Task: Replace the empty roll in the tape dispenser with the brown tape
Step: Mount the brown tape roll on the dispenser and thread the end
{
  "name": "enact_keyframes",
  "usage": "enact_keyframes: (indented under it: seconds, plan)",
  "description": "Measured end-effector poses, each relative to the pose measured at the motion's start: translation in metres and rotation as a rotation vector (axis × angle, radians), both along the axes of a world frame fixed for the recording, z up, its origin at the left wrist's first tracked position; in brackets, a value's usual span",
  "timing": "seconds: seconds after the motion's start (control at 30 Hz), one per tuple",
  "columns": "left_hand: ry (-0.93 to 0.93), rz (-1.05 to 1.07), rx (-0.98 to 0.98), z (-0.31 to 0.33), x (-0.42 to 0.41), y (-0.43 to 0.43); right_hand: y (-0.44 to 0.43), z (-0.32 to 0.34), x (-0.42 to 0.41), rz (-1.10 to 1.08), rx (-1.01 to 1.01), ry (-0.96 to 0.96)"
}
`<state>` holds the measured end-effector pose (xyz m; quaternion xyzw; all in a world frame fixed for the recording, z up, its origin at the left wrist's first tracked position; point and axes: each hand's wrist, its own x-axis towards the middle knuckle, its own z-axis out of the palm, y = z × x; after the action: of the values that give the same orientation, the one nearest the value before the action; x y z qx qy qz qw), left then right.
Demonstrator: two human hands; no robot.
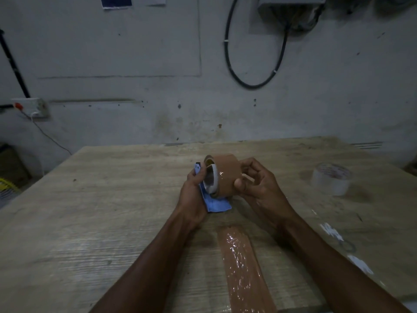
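The brown tape roll point(226, 175) sits on the blue tape dispenser point(216, 203), held above the middle of the wooden table point(112, 211). My left hand point(195, 193) grips the dispenser from the left, with its blue body showing below and its tip above my fingers. My right hand point(255, 179) holds the roll's right side, thumb pressed on the brown outer surface. A whitish inner ring shows inside the roll; I cannot tell how far it is seated. An empty-looking white roll point(331, 180) stands on the table at the right.
A strip of brown tape point(243, 267) lies stuck along the table between my forearms. Scraps of clear tape point(334, 233) mark the table at the right. A grey wall with a black cable loop point(255, 64) stands behind the table's far edge.
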<state>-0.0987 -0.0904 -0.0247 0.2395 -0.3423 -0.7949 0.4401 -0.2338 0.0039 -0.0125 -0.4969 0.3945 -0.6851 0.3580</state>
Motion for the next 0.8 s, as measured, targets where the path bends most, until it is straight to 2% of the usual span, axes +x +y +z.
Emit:
enact_keyframes:
  seconds: [0.13,0.23,0.37,0.57,0.8]
  plan:
    - [-0.043,0.039,-0.071,-0.006,0.001,-0.005,-0.001,-0.001,0.007,-0.038,0.038,0.212]
    - [-0.032,0.016,-0.118,-0.006,0.0,-0.005,0.0,-0.002,0.009,-0.029,0.031,0.188]
    - [-0.01,-0.03,-0.134,-0.005,-0.001,-0.004,0.001,0.0,0.01,-0.003,0.049,0.053]
    - [-0.034,-0.011,-0.114,-0.005,0.001,-0.005,0.002,0.002,0.013,-0.114,0.076,0.118]
    - [-0.06,-0.066,-0.068,0.0,0.004,-0.002,0.004,0.0,0.016,-0.092,0.091,0.118]
